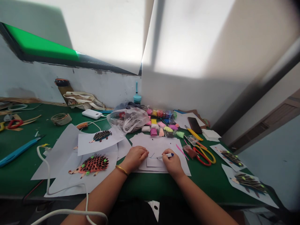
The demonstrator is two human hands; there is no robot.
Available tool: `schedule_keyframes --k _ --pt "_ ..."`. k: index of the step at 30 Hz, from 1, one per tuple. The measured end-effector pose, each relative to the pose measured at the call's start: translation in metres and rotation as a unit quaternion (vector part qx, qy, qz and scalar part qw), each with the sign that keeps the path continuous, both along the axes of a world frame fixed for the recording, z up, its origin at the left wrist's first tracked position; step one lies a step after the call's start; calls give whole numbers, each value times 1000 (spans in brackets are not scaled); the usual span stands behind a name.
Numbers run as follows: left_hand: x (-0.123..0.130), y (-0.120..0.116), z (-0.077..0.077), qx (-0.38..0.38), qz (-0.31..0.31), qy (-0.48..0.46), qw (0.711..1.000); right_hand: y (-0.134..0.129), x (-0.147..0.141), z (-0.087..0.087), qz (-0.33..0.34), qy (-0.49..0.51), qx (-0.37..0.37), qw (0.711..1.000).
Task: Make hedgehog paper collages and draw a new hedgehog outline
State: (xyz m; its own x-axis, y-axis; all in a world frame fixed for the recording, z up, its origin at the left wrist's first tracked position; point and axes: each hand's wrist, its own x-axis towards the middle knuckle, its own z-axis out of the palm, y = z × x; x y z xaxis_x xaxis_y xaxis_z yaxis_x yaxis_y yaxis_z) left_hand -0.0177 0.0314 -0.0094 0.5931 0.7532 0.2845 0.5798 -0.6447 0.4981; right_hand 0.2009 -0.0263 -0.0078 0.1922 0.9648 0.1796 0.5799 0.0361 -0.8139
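Observation:
My right hand (172, 164) is closed round a white marker pen (164, 155) with a dark blue end. The pen's tip meets a small white sheet (153, 162), where a thin curved line shows. Beneath it lie larger white sheets (168, 145) with a few small dark dots. My left hand (134, 158), with a gold bangle at the wrist, rests on the left side of these sheets, its fingers lying on the paper. To its left, a white sheet carries a pink hedgehog picture (91, 165) with dark spines and green balls.
Behind the papers are several coloured clay packets (161, 126) and a clear plastic bag (128, 120). Red and yellow scissors (205, 156), a yellow cutter (194, 133) and a phone (194, 125) lie right. A white cable (48, 168) crosses the left side. More hedgehog sheets (249, 184) lie far right.

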Motion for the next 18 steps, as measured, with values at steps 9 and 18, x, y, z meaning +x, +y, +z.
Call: schedule_keyframes --k 9,18 --pt "0 0 0 0 -1 2 1000 2 2 0 11 31 10 999" --pt "0 -1 0 5 0 4 1000 4 2 -8 39 31 1 999"
